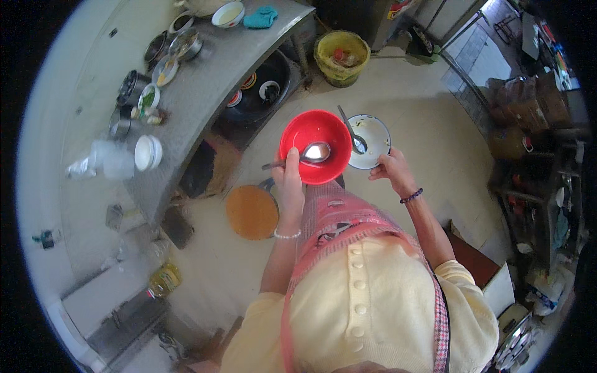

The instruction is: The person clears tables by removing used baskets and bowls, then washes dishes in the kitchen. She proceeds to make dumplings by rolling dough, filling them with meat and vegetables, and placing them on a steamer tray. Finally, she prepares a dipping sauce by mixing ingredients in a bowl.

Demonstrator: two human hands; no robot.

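My left hand [289,177] grips a red bowl [305,126] by its near left rim. Under its thumb lies a metal ladle or large spoon [317,152], its dark handle sticking out past the rim to the left. In my right hand [395,170] is a white enamel dish [373,133] with a dark rim, held by the lower right edge. Small food scraps cling to the dish. A metal spoon [358,143] rests in it, handle pointing up and left. The red bowl and the dish are side by side, almost touching.
A grey counter [196,98] on the left carries white bowls [148,152], pots, food plates and a turquoise cloth [260,17]. A yellow bucket [343,56] with waste stands ahead. Below my left hand is a round stool [252,212]. Crowded shelves [531,196] line the right.
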